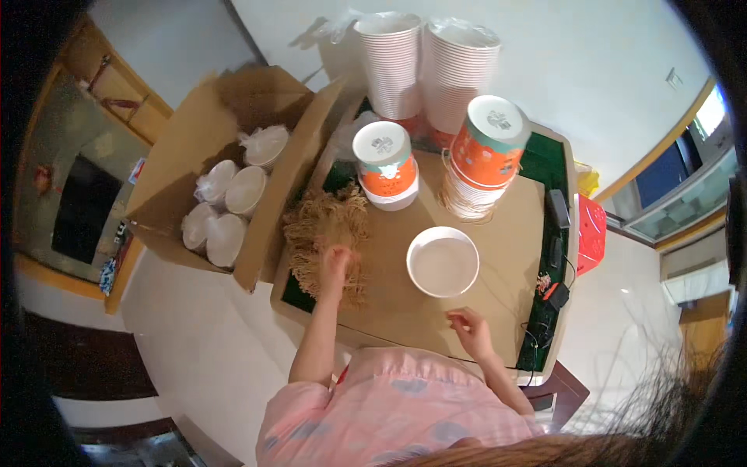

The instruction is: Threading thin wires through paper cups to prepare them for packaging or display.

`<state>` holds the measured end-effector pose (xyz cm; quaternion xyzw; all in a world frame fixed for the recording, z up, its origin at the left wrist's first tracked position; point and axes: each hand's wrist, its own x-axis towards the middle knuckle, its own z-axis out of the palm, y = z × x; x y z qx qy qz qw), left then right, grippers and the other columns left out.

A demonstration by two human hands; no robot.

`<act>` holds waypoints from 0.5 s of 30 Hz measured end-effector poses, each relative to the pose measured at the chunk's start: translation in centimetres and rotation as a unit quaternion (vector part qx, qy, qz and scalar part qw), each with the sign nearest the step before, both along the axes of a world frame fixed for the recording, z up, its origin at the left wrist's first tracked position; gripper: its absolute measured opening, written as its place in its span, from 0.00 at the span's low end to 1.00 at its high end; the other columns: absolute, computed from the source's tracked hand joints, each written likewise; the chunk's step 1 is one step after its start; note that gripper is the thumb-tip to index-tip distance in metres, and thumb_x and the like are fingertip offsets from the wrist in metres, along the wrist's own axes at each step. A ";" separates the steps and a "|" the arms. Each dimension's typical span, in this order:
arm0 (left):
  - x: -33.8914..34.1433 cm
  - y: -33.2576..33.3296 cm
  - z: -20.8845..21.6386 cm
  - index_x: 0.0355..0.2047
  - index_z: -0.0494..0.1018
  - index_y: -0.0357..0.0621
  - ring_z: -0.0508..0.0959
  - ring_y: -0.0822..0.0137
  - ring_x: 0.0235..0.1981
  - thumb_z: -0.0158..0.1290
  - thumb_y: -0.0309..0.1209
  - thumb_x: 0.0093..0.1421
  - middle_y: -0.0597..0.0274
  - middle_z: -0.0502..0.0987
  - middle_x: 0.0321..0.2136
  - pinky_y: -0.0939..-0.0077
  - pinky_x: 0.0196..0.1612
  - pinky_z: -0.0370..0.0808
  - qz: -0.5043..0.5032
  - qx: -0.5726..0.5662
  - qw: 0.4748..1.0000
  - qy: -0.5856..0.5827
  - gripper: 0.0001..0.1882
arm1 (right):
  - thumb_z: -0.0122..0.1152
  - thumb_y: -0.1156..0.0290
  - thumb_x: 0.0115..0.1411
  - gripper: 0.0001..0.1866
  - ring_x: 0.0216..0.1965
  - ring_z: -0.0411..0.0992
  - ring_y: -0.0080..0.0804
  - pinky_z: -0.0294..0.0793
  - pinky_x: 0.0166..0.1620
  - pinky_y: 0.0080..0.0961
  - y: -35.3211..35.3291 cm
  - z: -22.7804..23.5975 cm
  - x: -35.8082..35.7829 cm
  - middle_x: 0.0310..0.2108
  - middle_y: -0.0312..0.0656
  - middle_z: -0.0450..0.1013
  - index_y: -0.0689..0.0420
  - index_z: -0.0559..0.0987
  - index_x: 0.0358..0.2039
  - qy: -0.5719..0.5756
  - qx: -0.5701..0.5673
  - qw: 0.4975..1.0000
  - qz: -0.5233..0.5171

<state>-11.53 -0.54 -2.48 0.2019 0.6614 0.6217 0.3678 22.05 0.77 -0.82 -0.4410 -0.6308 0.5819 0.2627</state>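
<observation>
A big heap of tan twine lies at the left side of the table. My left hand is at the heap's right side, its fingers drawn together on some strands; motion blurs them. In front of me a white paper tub stands upright, its mouth up and nothing visible inside. Just below its near rim is my right hand, fingers loosely bent and apart, holding nothing and not touching the tub.
Behind stand a short stack of orange-and-white tubs, a taller one with twine round it, and two tall white stacks. A cardboard box with bagged tubs is at left. Chargers and cables line the right edge, near a red basket.
</observation>
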 end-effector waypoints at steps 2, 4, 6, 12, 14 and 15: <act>5.3 -3.5 2.6 0.32 0.70 0.43 0.73 0.74 0.28 0.49 0.28 0.56 0.66 0.72 0.23 0.77 0.35 0.70 -0.178 -0.012 0.984 0.004 0.04 | 0.50 0.74 0.59 0.08 0.32 0.72 0.23 0.72 0.36 0.19 -0.8 0.2 -2.3 0.33 0.39 0.73 0.63 0.75 0.36 0.081 -0.112 0.990 0.004; 10.3 -5.4 2.4 0.30 0.73 0.39 0.72 0.78 0.24 0.50 0.25 0.55 0.65 0.73 0.22 0.82 0.27 0.71 -0.282 -0.013 0.955 0.093 0.04 | 0.50 0.71 0.60 0.11 0.34 0.72 0.24 0.71 0.39 0.19 -0.9 -0.3 -3.6 0.32 0.40 0.73 0.66 0.75 0.35 0.106 -0.126 0.986 -0.008; 14.1 -6.4 2.1 0.30 0.74 0.37 0.72 0.78 0.24 0.51 0.26 0.54 0.64 0.75 0.23 0.82 0.27 0.70 -0.304 -0.062 0.946 0.096 0.05 | 0.52 0.72 0.59 0.10 0.34 0.71 0.24 0.71 0.40 0.20 -1.0 -1.1 -3.6 0.32 0.40 0.73 0.66 0.75 0.35 0.152 -0.285 0.946 -0.002; 16.5 -7.3 2.5 0.31 0.75 0.37 0.72 0.76 0.22 0.52 0.27 0.54 0.64 0.76 0.21 0.80 0.26 0.69 -0.357 -0.110 0.915 0.154 0.07 | 0.52 0.70 0.58 0.11 0.39 0.70 0.26 0.70 0.44 0.24 -1.2 -1.4 -2.5 0.35 0.40 0.72 0.65 0.74 0.38 0.147 -0.336 0.931 0.002; 16.7 -7.0 3.6 0.32 0.75 0.37 0.73 0.75 0.22 0.52 0.27 0.54 0.62 0.76 0.21 0.78 0.27 0.70 -0.396 -0.134 0.896 0.148 0.07 | 0.50 0.69 0.59 0.13 0.41 0.69 0.26 0.69 0.46 0.24 -1.2 -0.4 -3.0 0.38 0.40 0.71 0.63 0.72 0.41 0.187 -0.228 0.955 -0.026; 16.9 -6.8 4.1 0.32 0.75 0.37 0.74 0.74 0.23 0.52 0.27 0.54 0.60 0.76 0.21 0.76 0.27 0.71 -0.430 -0.158 0.878 0.139 0.07 | 0.49 0.69 0.60 0.14 0.44 0.68 0.26 0.68 0.47 0.24 -1.1 0.3 -3.0 0.40 0.40 0.70 0.62 0.70 0.44 0.221 -0.118 0.967 -0.050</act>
